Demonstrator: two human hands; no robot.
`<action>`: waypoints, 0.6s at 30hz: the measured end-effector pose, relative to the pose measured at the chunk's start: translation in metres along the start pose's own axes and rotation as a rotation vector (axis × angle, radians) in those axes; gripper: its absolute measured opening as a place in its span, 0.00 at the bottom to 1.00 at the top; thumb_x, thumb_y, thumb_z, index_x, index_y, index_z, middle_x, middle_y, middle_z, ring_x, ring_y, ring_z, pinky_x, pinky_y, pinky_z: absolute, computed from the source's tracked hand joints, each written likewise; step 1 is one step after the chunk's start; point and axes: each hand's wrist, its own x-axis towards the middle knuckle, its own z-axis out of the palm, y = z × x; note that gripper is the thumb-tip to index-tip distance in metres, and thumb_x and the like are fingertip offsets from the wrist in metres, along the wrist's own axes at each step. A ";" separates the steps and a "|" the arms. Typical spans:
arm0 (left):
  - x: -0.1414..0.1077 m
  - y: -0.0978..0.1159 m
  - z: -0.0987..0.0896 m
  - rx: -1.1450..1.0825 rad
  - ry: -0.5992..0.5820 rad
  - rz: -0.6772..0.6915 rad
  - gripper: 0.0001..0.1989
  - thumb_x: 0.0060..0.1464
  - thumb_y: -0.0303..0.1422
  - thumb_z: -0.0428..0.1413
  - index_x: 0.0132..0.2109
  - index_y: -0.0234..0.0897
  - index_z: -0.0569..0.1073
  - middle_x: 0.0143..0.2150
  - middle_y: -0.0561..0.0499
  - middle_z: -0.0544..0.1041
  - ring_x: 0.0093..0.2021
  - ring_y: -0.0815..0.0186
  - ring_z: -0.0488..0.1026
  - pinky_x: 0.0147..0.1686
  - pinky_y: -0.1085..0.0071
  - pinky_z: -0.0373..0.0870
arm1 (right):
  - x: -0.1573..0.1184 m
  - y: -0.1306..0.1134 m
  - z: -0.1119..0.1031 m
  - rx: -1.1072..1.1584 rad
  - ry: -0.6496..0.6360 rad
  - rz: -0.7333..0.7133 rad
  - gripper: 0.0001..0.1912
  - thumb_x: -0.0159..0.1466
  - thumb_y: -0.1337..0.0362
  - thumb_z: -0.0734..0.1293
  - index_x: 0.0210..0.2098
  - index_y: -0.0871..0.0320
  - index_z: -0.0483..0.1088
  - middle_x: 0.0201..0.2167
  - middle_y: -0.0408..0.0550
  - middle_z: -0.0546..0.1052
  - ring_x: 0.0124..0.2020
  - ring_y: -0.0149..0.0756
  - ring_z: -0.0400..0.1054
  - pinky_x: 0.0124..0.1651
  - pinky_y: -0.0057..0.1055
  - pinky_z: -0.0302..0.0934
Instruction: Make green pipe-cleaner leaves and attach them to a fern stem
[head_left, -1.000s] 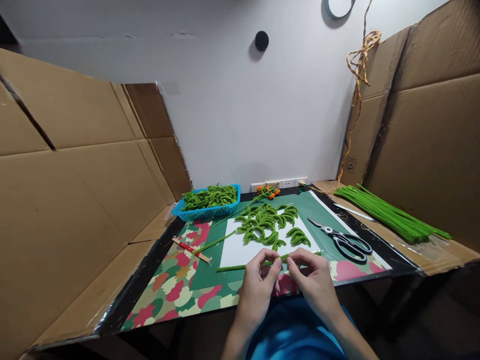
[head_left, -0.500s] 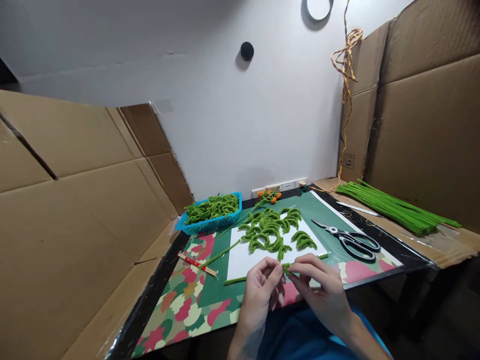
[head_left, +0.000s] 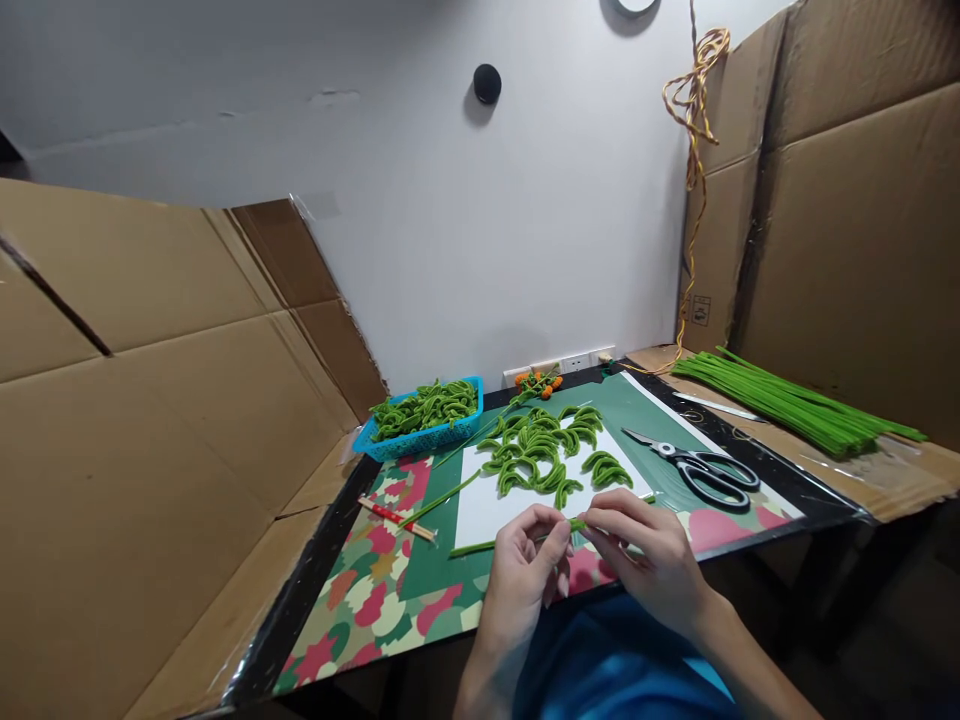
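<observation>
1. Left hand (head_left: 529, 560): thumb and forefinger pinch one end of a green piece (head_left: 577, 524); the remaining fingers curl in loosely.
2. Right hand (head_left: 649, 540): fingertips pinch the piece's other end; its thumb is partly hidden.
3. Piece: short visible length, between the two sets of fingertips, at the near edge of a white card (head_left: 476, 505).
4. Curls (head_left: 536, 450): green, grouped on the card just beyond the fingers.
5. Strip (head_left: 472, 549): green, along the card's near edge, left of the left fingers. Whether it joins the piece cannot be determined.
6. Scissors (head_left: 664, 450): beyond and right of the right fingers, on a green mat (head_left: 637, 405).
7. Chopsticks (head_left: 394, 517): left of the left fingers.
8. Basket (head_left: 427, 440): blue, heaped with green pieces, farther beyond, left.
9. Stems (head_left: 795, 405): green bundle, far right of the fingers.
</observation>
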 end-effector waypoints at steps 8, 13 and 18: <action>-0.019 0.002 0.019 0.219 0.123 0.181 0.15 0.66 0.46 0.62 0.44 0.38 0.75 0.26 0.57 0.69 0.22 0.72 0.65 0.23 0.77 0.63 | 0.004 -0.015 0.008 0.410 0.052 0.450 0.16 0.68 0.54 0.73 0.29 0.57 0.78 0.24 0.45 0.73 0.21 0.32 0.64 0.24 0.30 0.59; -0.023 0.001 0.028 0.390 0.229 0.276 0.13 0.68 0.44 0.60 0.42 0.39 0.77 0.31 0.52 0.75 0.27 0.67 0.70 0.27 0.74 0.66 | 0.003 -0.011 0.010 0.636 0.086 0.587 0.20 0.66 0.52 0.76 0.25 0.58 0.75 0.17 0.38 0.66 0.15 0.26 0.56 0.20 0.28 0.54; -0.020 0.002 0.030 0.200 0.165 0.164 0.17 0.65 0.47 0.63 0.44 0.37 0.76 0.26 0.56 0.72 0.21 0.71 0.67 0.23 0.76 0.65 | 0.004 -0.014 0.008 0.453 0.105 0.414 0.14 0.69 0.57 0.74 0.30 0.58 0.77 0.26 0.43 0.73 0.21 0.28 0.63 0.23 0.27 0.57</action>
